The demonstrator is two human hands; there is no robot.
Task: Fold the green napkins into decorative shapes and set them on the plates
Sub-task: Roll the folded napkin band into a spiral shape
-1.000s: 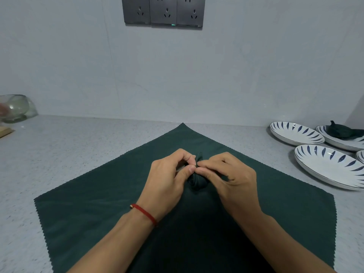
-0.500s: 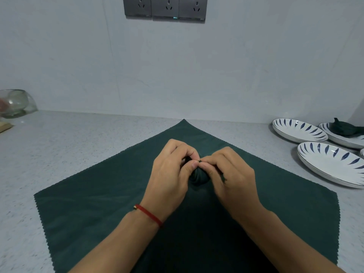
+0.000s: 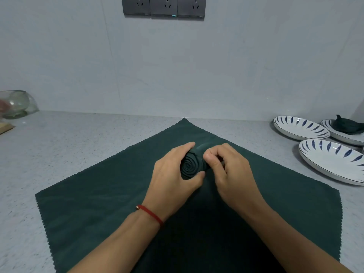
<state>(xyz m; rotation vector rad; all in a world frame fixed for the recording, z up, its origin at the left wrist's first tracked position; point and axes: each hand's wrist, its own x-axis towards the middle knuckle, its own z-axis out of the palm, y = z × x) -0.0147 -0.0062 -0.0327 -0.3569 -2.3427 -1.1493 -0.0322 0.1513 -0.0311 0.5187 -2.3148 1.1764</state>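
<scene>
A large green napkin (image 3: 98,203) lay flat on the counter (image 3: 78,138). At its centre, the left hand (image 3: 173,178) cupped a spiral napkin rosette (image 3: 192,166); the right hand (image 3: 226,170) pinched its edge. Keeping even tension would preserve 1 tight coil.

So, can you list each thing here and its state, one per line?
rolled napkin: coiled in a spiral, held by both hands
left hand: grips the roll
right hand: pinches the roll
flat napkin: spread out
near plate: empty
far plate: empty
folded napkin: on a plate
</scene>
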